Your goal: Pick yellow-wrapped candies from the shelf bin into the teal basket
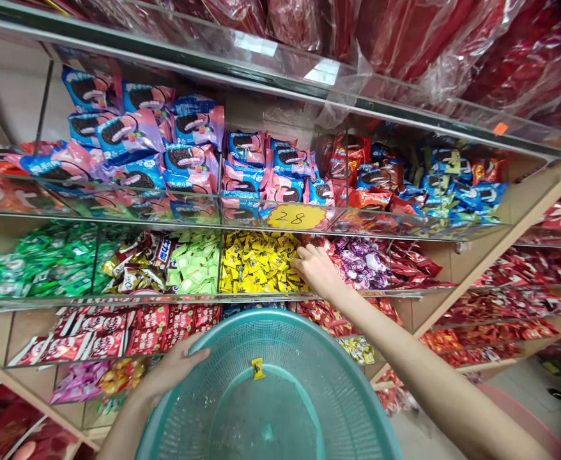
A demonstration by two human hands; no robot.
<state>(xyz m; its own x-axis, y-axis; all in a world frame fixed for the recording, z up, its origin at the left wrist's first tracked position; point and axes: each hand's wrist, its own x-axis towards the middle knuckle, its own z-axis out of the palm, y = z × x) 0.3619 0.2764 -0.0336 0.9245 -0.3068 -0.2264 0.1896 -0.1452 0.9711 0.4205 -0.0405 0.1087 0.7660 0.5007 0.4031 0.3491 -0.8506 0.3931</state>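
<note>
Reaching leftward, right hand [315, 271] in yellow candies [254, 262], grip unclear; left hand [175, 369] clamps basket [271, 317] rim.

the yellow candies [254, 262] are small wrapped pieces with dark print, heaped loosely in one compartment of the glass shelf [117, 300]; the right hand [316, 268] lies on the heap's right edge, fingers curled in among the wrappers; the teal basket [338, 383] is round plastic with a fine mesh wall and a smooth rim, mouth up, just below and in front of that shelf; the left hand [177, 367] clasps its left rim; a single yellow candy [258, 368] lies alone on the far inner wall, near the bottom.
</note>
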